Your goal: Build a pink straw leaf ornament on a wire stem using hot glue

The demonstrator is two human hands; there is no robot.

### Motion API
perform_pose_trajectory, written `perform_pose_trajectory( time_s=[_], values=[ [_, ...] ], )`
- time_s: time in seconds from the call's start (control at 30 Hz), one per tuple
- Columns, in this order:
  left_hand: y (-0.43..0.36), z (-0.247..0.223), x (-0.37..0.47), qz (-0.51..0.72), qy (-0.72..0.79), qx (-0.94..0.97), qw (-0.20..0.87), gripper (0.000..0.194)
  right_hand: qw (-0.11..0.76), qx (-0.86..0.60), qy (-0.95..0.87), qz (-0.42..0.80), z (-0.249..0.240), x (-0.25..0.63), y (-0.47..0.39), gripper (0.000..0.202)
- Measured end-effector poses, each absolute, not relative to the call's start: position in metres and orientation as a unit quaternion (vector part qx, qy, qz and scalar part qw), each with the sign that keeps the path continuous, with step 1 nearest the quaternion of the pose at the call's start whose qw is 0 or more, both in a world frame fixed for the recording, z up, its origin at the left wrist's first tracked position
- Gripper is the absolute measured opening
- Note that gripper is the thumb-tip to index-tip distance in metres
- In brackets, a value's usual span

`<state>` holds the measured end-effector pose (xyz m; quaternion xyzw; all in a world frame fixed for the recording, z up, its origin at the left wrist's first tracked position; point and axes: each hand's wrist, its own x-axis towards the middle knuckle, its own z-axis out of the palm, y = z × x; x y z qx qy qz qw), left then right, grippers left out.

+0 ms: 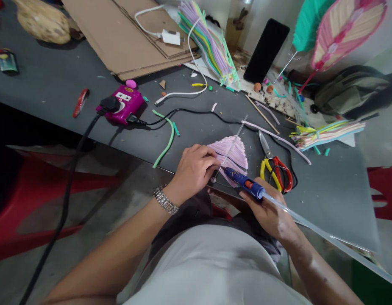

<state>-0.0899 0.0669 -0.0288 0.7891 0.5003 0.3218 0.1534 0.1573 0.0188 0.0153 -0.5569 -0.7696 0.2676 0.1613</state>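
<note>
"Grey tabletop [335, 195], strewn with offcuts, cardboard [141, 36] at the far left. Where's the piece being worked on?"

"At the near edge, right of the middle: a lilac leaf [240, 149] made of what look like pipe cleaners, ribbed along a straight stem [232, 146]."

"And the hands?"

"The left hand [197, 165] has its thumb and fingers drawn in close at the leaf's near left side; pinching or pressing, I can't tell which. The right hand [268, 208] is wrapped around a blue glue gun [242, 180], nozzle at the stem, just beside the left fingertips. A long clear glue stick [313, 229] runs out of its back toward the near right."

"How far along is it?"

"Well along, I'd judge. Rows spread on both sides of the stem, and the far part looks filled in. Toward the near end, on the right, a dark gap shows between rows, so joining there seems unfinished. Whatever lies under the left fingers is hidden."

"Anything to compare it with?"

"A pink-and-cream leaf [342, 40] and a green leaf [310, 23] at the far right, both seemingly complete. The pink one has a rim that I can't make out on the lilac one, so edging may be left."

"Scissors [272, 159]?"

"Lying just right of the leaf, untouched."
</note>
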Motion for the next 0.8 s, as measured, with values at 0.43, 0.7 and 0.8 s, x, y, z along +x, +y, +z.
perform_pose_trajectory(
  time_s=[0.43,0.7,0.8],
  values=[
    [0.069,-0.032,-0.089,0.334,0.502,0.78,0.17,0.016,0.117,-0.542,-0.791,0.259,0.03,0.154,0.022,0.03],
    [0.069,-0.031,-0.09,0.332,0.5,0.781,0.176,0.017,0.117,-0.534,-0.8,0.247,0.033,0.153,0.021,0.029],
    [0.069,-0.031,-0.09,0.332,0.499,0.782,0.174,0.016,0.117,-0.534,-0.802,0.24,0.035,0.152,0.021,0.029]
  ],
)
